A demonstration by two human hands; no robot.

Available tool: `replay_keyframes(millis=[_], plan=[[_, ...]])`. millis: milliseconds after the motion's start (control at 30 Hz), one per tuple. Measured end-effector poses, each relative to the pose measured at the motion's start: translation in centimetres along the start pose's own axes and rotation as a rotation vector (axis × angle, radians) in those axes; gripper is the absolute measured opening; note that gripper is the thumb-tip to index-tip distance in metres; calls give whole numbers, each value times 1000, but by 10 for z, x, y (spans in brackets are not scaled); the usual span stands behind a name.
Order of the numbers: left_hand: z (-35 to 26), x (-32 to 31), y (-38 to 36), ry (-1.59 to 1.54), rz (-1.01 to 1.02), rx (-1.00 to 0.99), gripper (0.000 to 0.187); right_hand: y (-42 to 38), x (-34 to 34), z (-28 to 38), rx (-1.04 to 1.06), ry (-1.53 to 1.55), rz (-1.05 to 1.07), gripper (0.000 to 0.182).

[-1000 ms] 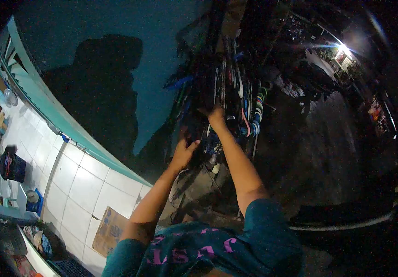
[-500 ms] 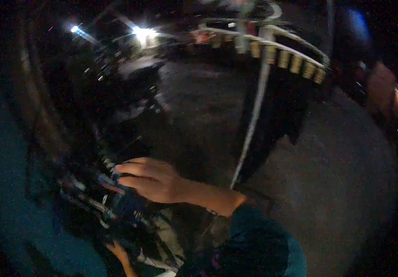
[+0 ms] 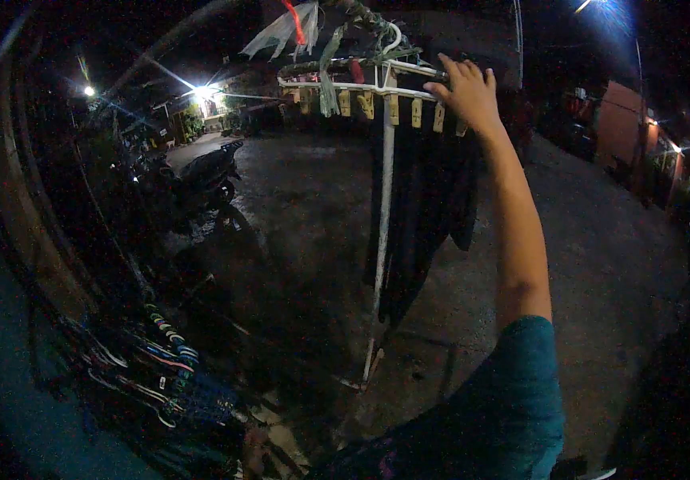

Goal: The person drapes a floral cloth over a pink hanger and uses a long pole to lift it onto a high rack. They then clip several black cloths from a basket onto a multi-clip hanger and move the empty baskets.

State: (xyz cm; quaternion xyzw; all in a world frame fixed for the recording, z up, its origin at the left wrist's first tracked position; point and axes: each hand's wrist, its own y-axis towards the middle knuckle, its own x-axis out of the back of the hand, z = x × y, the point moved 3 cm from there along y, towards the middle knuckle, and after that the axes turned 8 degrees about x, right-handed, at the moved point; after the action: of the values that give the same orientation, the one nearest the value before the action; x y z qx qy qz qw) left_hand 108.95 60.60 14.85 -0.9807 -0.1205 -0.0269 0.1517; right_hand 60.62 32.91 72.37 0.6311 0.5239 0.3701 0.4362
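My right hand point(image 3: 470, 94) is raised at the right end of a white clip hanger point(image 3: 321, 83), fingers spread and thumb by its frame. Yellow clothes pegs point(image 3: 394, 110) line the hanger's lower rim. Dark clothing point(image 3: 425, 216) hangs beneath, beside a pale upright pole point(image 3: 385, 208). Low down, a dim shape that looks like my left hand point(image 3: 255, 450) shows near a blue basket point(image 3: 205, 398); its fingers are lost in the dark. Several coloured clothes hangers point(image 3: 170, 360) hang close to that basket.
Pale plastic strips point(image 3: 289, 32) and a red strip point(image 3: 295, 22) are tied above the hanger. A motorcycle point(image 3: 209, 172) is parked on the dark pavement at the left. A wall point(image 3: 29, 216) runs along the left side. An orange wall point(image 3: 621, 124) stands far right.
My right hand has moved from the coloured hangers at lower left up to the right end of the white clip hanger. The view has shifted and become sharper.
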Motion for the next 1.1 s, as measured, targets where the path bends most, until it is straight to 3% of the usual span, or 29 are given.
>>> replay_keyframes(millis=[67, 133, 200, 267, 500, 567, 633, 667, 733, 800, 833, 867, 933, 1000, 1033, 1100], plan=[[-3, -3, 5, 3, 40, 11, 51, -1, -30, -5, 21, 77, 371, 46], [1, -8, 8, -4, 62, 35, 51, 10, -39, -5, -92, 206, 435, 40], [9, -11, 14, -2, 90, 63, 51, 9, -33, -7, -118, 270, 255, 34], [17, -14, 21, -1, 114, 95, 50, 7, -22, -6, -102, 139, 79, 29], [37, -17, 25, -31, 125, 213, 49, -76, 27, 27, -249, 176, 115, 26], [43, -17, 22, -72, 112, 232, 49, -112, 36, 47, -331, 340, 219, 25], [55, -15, 14, -130, 81, 239, 48, -154, 38, 67, -391, 732, 234, 23], [58, -17, 7, -151, 70, 242, 48, -169, 41, 79, -426, 970, 306, 23], [63, -24, -6, -201, 57, 225, 48, -193, 49, 111, -485, 1154, 501, 22], [69, -30, -24, -271, 5, 190, 47, -207, 48, 154, -295, 1358, 597, 21], [76, -32, -38, -314, -48, 166, 47, -213, 50, 176, 6, 1383, 525, 24], [80, -29, -51, -363, -110, 134, 47, -210, 46, 212, -72, 1483, 725, 21], [87, -26, -83, -457, -260, 57, 47, -184, 71, 289, 543, 1693, 642, 18], [91, -13, -117, -490, -429, 5, 41, -170, 114, 370, 779, 2009, 526, 19], [78, -11, -149, -517, -527, 188, 44, -165, 146, 398, 874, 2192, 453, 21], [94, -20, -201, -807, -802, 84, 40, -151, 223, 431, 1052, 2305, 410, 20]])
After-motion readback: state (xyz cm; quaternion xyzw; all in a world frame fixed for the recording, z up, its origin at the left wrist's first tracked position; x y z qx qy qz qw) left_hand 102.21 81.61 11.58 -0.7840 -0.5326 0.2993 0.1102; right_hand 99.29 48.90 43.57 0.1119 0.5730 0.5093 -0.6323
